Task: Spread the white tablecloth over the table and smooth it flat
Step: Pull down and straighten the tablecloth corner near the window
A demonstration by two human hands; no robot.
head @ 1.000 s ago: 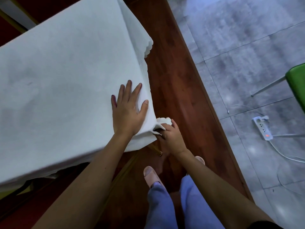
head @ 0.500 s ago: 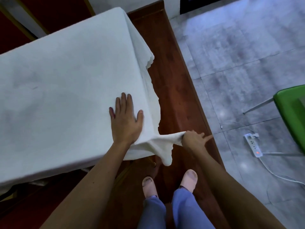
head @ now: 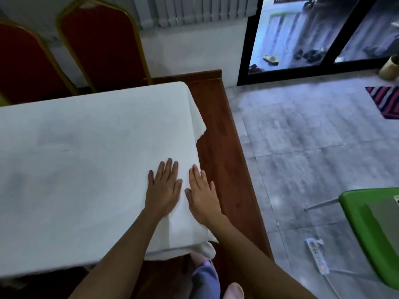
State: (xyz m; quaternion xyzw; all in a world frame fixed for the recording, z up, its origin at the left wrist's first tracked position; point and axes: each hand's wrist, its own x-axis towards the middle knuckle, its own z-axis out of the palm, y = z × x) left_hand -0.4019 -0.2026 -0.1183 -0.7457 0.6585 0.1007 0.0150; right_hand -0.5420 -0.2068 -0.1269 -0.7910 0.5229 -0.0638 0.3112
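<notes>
The white tablecloth (head: 82,169) covers the whole tabletop and hangs over the right and near edges. My left hand (head: 164,189) lies flat on the cloth near the table's near right corner, fingers straight and together. Beside it, my right hand (head: 201,196) also rests flat on the cloth, right at the table's right edge. Both palms press down and neither holds anything. The cloth's corner droops below the near right corner of the table. The table itself is hidden under the cloth.
Two red chairs (head: 103,44) with gold frames stand behind the table. A wooden platform (head: 222,152) runs along its right side, then grey tiled floor. A green chair (head: 371,229) and a white power strip (head: 317,256) sit at the right. Glass doors (head: 302,33) lie beyond.
My right hand let go of the cloth's corner, which it was pulling out to the right, and came up to lie flat on the tabletop beside my left hand. The view tilted up.
</notes>
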